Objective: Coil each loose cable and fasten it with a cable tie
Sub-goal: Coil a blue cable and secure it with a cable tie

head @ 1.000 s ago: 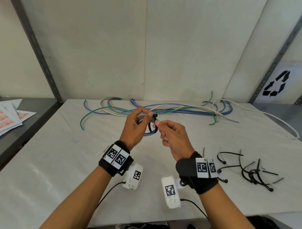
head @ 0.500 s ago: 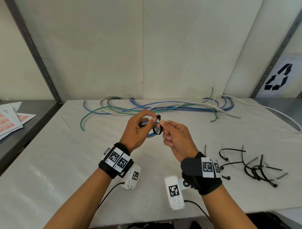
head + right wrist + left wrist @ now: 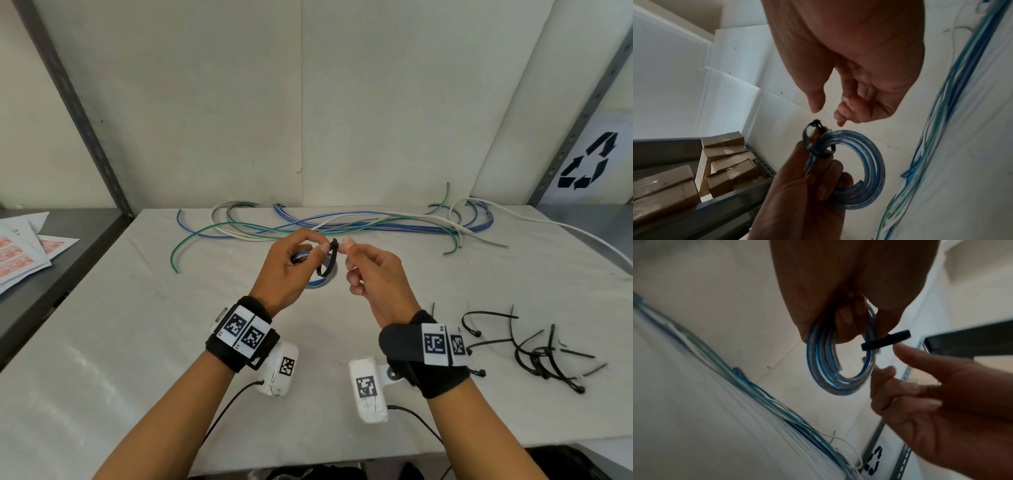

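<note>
My left hand (image 3: 320, 248) holds up a small coil of blue and clear cable (image 3: 317, 282) above the table, pinching it where a black cable tie (image 3: 329, 263) loops around the strands. In the left wrist view the coil (image 3: 818, 369) hangs from my fingers with the tie (image 3: 885, 340) sticking out sideways. My right hand (image 3: 347, 250) hovers just right of the tie's head. In the right wrist view this hand (image 3: 828, 115) holds nothing, its thumb and fingertips a little apart from the tie (image 3: 807, 131).
Loose blue, green and white cables (image 3: 342, 222) lie along the back of the white table (image 3: 137, 342). Several spare black cable ties (image 3: 534, 353) are scattered at the right. Papers (image 3: 20, 253) lie on the left shelf. Cardboard boxes (image 3: 725, 162) sit on a lower shelf.
My right hand was pinching the tie at its head; it has let go and its fingertips now stand slightly apart from it. The left hand keeps hold of the coil.
</note>
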The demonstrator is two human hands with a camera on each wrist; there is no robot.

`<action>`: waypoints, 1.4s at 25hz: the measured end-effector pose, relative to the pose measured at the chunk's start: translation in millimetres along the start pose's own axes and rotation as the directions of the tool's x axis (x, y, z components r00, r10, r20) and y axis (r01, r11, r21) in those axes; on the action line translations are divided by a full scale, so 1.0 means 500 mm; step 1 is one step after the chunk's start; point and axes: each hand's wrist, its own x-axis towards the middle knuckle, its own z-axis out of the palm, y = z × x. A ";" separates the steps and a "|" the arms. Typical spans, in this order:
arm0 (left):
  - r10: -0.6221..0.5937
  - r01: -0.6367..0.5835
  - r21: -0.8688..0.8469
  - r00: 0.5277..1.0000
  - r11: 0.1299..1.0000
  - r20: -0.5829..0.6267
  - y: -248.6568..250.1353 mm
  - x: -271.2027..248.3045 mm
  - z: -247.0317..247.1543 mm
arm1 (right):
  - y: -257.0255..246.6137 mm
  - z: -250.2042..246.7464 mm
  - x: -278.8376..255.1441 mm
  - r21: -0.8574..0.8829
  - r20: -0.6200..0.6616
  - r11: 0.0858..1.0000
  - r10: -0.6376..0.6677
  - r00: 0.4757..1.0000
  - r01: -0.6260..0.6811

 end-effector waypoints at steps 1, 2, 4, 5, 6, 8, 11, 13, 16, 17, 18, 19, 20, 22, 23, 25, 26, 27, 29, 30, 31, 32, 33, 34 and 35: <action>-0.015 0.015 -0.052 1.000 0.999 -0.004 0.005 -0.001 0.001 | -0.005 -0.001 0.005 -0.029 0.006 0.999 -0.015 1.000 0.015; -0.026 0.026 -0.084 1.000 0.996 -0.001 0.011 -0.002 0.002 | -0.011 -0.002 0.010 -0.040 0.026 0.999 -0.027 0.999 0.028; -0.038 0.041 -0.127 0.999 0.991 0.024 0.021 -0.004 0.005 | -0.023 -0.006 0.017 -0.022 0.065 0.998 -0.049 0.997 0.051; -0.042 0.047 -0.140 0.998 0.989 0.039 0.022 -0.004 0.005 | -0.029 -0.008 0.018 -0.019 0.078 0.998 -0.054 0.995 0.055; -0.051 0.058 -0.147 0.997 0.987 0.055 0.023 -0.005 0.004 | -0.033 -0.009 0.020 -0.022 0.087 0.998 -0.050 0.995 0.052; -0.077 0.093 -0.149 0.992 0.984 0.104 0.024 -0.007 -0.001 | -0.038 -0.008 0.026 -0.012 0.077 1.000 -0.022 0.997 0.023; -0.148 0.189 -0.220 0.971 0.957 0.190 0.023 -0.006 -0.001 | -0.038 -0.006 0.041 0.028 -0.005 1.000 0.009 1.000 -0.009; -0.179 0.243 -0.280 0.956 0.929 0.233 0.026 -0.007 0.000 | -0.030 -0.005 0.048 -0.003 -0.057 1.000 0.011 0.998 -0.011; -0.204 0.278 -0.296 0.945 0.914 0.257 0.025 -0.006 0.001 | -0.012 -0.002 0.053 -0.056 -0.100 0.998 0.013 0.995 -0.019; -0.216 0.287 -0.288 0.943 0.913 0.255 0.023 -0.007 0.000 | -0.007 0.001 0.053 -0.052 -0.114 0.998 0.015 0.993 -0.021; -0.229 0.298 -0.262 0.937 0.918 0.265 0.021 -0.007 0.000 | -0.004 0.002 0.054 -0.046 -0.133 0.999 0.011 0.991 -0.017; -0.246 0.313 -0.218 0.926 0.924 0.286 0.018 -0.009 -0.001 | -0.002 0.002 0.053 -0.041 -0.148 0.999 0.002 0.989 -0.008; -0.260 0.322 -0.170 0.914 0.931 0.311 0.017 -0.008 -0.002 | -0.004 0.002 0.054 -0.046 -0.153 0.999 -0.012 0.988 0.005; -0.279 0.345 -0.149 0.898 0.927 0.340 0.018 -0.012 -0.002 | -0.008 -0.003 0.053 -0.123 -0.115 0.992 -0.040 0.993 0.026; -0.286 0.360 -0.188 0.899 0.914 0.332 0.020 -0.011 -0.002 | -0.011 -0.007 0.052 -0.196 -0.078 0.979 -0.064 0.995 0.048; -0.298 0.386 -0.284 0.904 0.878 0.307 0.023 -0.009 -0.004 | -0.013 -0.017 0.043 -0.338 0.014 0.923 -0.188 0.982 0.181; -0.312 0.400 -0.315 0.903 0.861 0.294 0.026 -0.007 -0.004 | -0.016 -0.023 0.038 -0.394 0.088 0.870 -0.285 0.955 0.296; -0.329 0.415 -0.345 0.901 0.842 0.281 0.025 -0.005 -0.005 | -0.019 -0.028 0.031 -0.425 0.193 0.807 -0.361 0.912 0.410; -0.350 0.438 -0.410 0.896 0.800 0.274 0.023 -0.004 -0.008 | -0.026 -0.031 0.018 -0.407 0.389 0.745 -0.383 0.838 0.529; -0.359 0.446 -0.436 0.893 0.782 0.270 0.021 -0.003 -0.010 | -0.028 -0.031 0.016 -0.384 0.434 0.752 -0.365 0.824 0.535; -0.370 0.455 -0.457 0.890 0.764 0.267 0.019 -0.002 -0.011 | -0.029 -0.032 0.016 -0.365 0.449 0.768 -0.351 0.822 0.527; -0.379 0.464 -0.477 0.886 0.747 0.268 0.019 -0.002 -0.011 | -0.030 -0.033 0.018 -0.346 0.450 0.788 -0.338 0.827 0.510; -0.383 0.471 -0.501 0.882 0.726 0.275 0.018 -0.002 -0.013 | -0.032 -0.033 0.018 -0.321 0.456 0.809 -0.324 0.828 0.493; -0.376 0.475 -0.525 0.880 0.706 0.292 0.020 -0.002 -0.014 | -0.032 -0.031 0.016 -0.294 0.473 0.824 -0.315 0.823 0.484; -0.364 0.477 -0.540 0.879 0.693 0.308 0.022 -0.001 -0.015 | -0.032 -0.028 0.013 -0.290 0.491 0.820 -0.315 0.812 0.493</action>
